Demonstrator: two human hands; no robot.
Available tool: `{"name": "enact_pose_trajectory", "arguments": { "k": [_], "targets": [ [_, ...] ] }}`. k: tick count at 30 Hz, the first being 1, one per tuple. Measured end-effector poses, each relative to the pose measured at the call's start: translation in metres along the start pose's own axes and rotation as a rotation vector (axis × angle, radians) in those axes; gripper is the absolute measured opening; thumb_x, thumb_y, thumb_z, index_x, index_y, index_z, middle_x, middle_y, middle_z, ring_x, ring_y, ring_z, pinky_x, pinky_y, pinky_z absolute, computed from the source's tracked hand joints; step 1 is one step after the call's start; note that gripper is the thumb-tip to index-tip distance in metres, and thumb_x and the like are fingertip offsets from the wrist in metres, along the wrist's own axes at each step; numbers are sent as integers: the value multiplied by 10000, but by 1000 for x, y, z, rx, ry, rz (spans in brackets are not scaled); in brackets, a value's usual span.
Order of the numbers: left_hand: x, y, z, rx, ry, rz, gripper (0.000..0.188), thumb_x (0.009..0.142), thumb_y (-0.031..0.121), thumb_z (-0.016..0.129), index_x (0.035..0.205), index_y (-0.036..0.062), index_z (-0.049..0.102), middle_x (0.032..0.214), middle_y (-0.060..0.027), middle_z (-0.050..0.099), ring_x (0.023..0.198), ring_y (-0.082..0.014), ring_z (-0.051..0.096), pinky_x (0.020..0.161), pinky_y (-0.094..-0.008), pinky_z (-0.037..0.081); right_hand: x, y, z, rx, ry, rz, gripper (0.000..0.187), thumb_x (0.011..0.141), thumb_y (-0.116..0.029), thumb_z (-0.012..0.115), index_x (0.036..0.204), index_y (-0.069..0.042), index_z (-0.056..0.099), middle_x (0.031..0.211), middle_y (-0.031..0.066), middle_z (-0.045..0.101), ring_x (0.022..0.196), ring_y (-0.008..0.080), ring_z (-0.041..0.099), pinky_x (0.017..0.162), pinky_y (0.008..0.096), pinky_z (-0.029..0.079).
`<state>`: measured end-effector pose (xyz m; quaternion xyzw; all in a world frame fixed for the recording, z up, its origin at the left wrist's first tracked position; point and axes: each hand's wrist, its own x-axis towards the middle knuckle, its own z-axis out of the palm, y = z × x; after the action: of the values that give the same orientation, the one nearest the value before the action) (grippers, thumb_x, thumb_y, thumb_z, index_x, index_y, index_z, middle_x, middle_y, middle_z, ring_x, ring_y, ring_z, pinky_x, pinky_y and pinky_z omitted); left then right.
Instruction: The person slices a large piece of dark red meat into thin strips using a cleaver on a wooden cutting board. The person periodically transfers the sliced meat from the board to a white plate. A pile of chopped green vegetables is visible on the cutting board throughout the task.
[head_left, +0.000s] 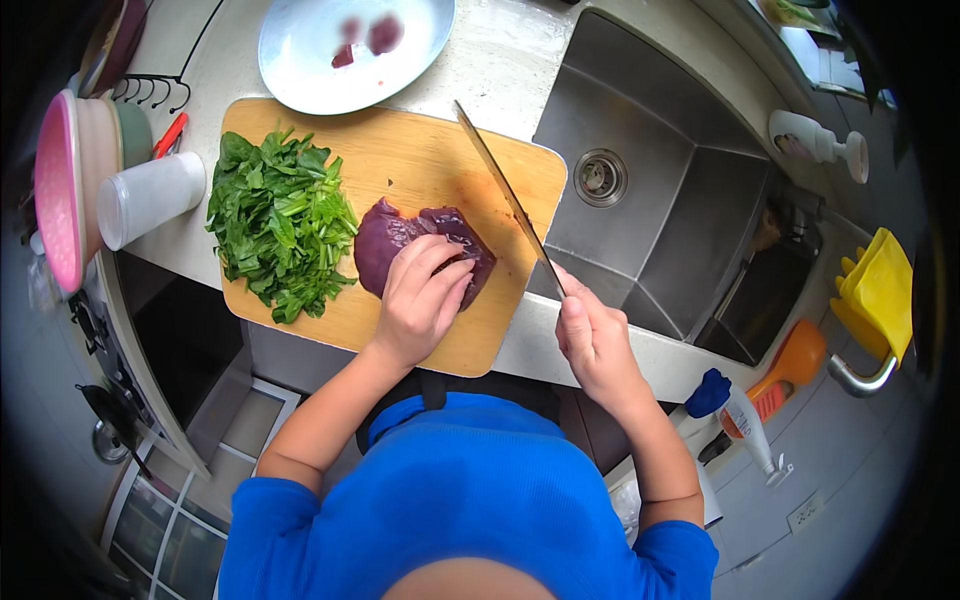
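A dark red-purple piece of liver [380, 243] lies on the wooden cutting board [410, 150]. My left hand [418, 305] presses down on it from the near side, fingers bent over its top. In my right hand [597, 345] is a knife [498, 180], gripped by its handle. The blade points up and away to the left, over the board's right part and apart from the liver. Beside the liver, on the board's left, is a heap of chopped leafy greens [283, 222]. A pale oval plate [300, 80] with a few small dark red pieces sits behind the board.
A steel sink [640, 170] adjoins the board's right edge. To the left stand a white plastic cup [150, 200] and stacked basins with a pink one [62, 190] outermost. Yellow gloves [875, 295] hang at the far right, near an orange utensil [797, 355] and a bottle [745, 420].
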<state>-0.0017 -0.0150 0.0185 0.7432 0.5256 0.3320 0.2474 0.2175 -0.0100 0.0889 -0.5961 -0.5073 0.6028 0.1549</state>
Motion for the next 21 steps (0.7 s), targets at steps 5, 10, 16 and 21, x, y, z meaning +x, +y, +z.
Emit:
{"name": "enact_pose_trajectory", "arguments": {
  "k": [5,10,16,21],
  "targets": [
    [2,0,11,9,78,-29,277,728,-71,681,1001,-44,645,1062,-172,608,1019,-373,582,874,-444,483,2,-9,-2,-172,-49,-113,412,988,-236,527,1323,3,505,1025,227,668,898,359,671,793,386,530],
    [-4,-12,18,58,92,-43,261,731,-41,661,989,-71,638,1028,-205,605,976,-412,577,847,-471,481,-8,-1,2,-367,-113,-145,424,950,-240,575,1313,-30,513,874,205,665,764,385,658,678,445,537],
    [-10,-16,20,70,71,-66,339,721,-6,683,1057,-44,650,1094,-229,611,1007,-444,572,884,-478,470,-21,-4,2,-464,-124,-106,451,942,-251,585,1317,-17,492,818,209,658,705,385,656,631,448,546],
    [-7,-18,23,107,125,-22,278,730,35,670,996,-45,657,981,-181,622,910,-399,585,804,-468,486,5,-10,25,-426,-87,-142,466,942,-262,581,1310,6,480,798,223,653,703,395,652,623,461,539]
  ]
}}
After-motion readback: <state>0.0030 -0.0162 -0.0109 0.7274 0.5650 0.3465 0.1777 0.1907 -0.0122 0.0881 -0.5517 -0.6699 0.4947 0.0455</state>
